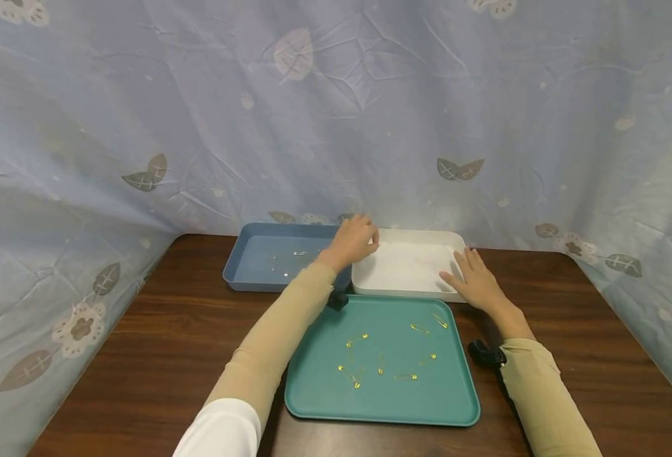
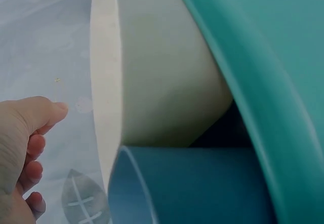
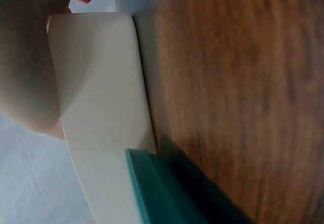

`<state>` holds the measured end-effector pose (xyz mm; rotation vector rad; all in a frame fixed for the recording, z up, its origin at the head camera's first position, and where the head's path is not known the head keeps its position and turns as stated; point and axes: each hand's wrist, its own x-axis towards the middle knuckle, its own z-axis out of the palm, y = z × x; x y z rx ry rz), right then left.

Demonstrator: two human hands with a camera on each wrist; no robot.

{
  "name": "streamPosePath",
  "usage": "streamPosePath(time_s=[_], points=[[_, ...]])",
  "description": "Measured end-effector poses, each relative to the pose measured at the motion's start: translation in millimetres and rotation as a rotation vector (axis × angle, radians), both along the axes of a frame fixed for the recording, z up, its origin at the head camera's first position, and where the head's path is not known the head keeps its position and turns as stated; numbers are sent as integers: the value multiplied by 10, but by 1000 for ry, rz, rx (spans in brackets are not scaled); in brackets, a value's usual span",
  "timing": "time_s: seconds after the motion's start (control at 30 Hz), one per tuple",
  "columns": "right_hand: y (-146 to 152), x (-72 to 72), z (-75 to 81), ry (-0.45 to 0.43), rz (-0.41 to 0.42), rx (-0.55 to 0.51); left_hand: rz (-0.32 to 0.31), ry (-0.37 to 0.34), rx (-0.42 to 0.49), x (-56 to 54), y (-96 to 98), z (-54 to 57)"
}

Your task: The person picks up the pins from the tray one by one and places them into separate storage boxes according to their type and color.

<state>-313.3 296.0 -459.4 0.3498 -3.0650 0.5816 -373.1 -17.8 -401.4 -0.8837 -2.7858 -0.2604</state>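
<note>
My left hand (image 1: pixel 352 241) is over the place where the blue tray (image 1: pixel 250 284) and the white tray (image 1: pixel 410 294) meet. In the left wrist view its thumb and fingertip pinch a small gold safety pin (image 2: pixel 57 80), which sticks up thin and faint. My right hand (image 1: pixel 476 279) rests on the right rim of the white tray, fingers spread and fairly straight. On the teal tray (image 1: pixel 382 406) lie several gold safety pins (image 1: pixel 406 377), scattered singly and in near-touching pairs. A few small silver pins (image 1: pixel 299 253) lie in the blue tray.
The trays stand on a dark brown wooden table (image 1: pixel 141 355), the teal one in front of the other two. A patterned pale blue cloth (image 1: pixel 370 127) hangs close behind them and at both sides. A black wrist strap (image 1: pixel 484 354) sits on the right forearm.
</note>
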Motion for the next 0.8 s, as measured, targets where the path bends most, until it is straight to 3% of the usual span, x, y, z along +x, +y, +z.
streamPosePath(time_s=[0.27,0.57,0.8], points=[[16,-12,-20,8,0,4,65,-24,15,-78,66,-41],[19,-18,-5,5,3,3,127,-54,125,-104,93,-55],[17,-3,-9,3,6,3,126,-28,123,-106,48,-128]])
